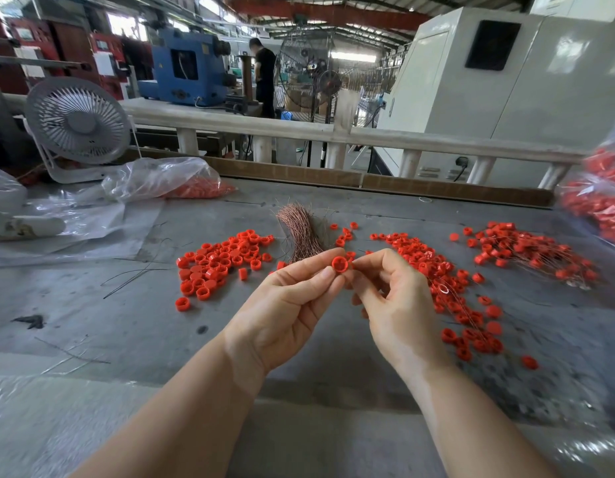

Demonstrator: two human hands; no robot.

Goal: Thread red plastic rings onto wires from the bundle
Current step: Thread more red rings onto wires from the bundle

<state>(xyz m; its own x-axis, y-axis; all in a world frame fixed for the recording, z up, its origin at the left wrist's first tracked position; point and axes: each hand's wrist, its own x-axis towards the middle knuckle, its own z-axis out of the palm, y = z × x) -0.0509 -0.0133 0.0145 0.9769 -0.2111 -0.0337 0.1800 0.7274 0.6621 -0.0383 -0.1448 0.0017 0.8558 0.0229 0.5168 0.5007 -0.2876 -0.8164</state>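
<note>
My left hand [292, 298] pinches a red plastic ring [339, 263] between thumb and fingers, raised above the grey table [126, 305]. My right hand [392, 294] meets it from the right, fingertips pinched at the ring's edge; any wire between them is too thin to make out. Just behind the hands, the bundle of copper wires [300, 232] lies on the table. Loose red rings [219, 263] are piled to the left. Rings threaded on wires [447, 281] lie to the right, with a further heap [526, 250] beyond.
Clear plastic bags holding red rings lie at the back left [195, 188] and far right [602, 201]. A white desk fan [78, 125] stands at the back left. Stray wires [137, 274] lie left of the pile. A person [264, 77] stands among machines behind the railing.
</note>
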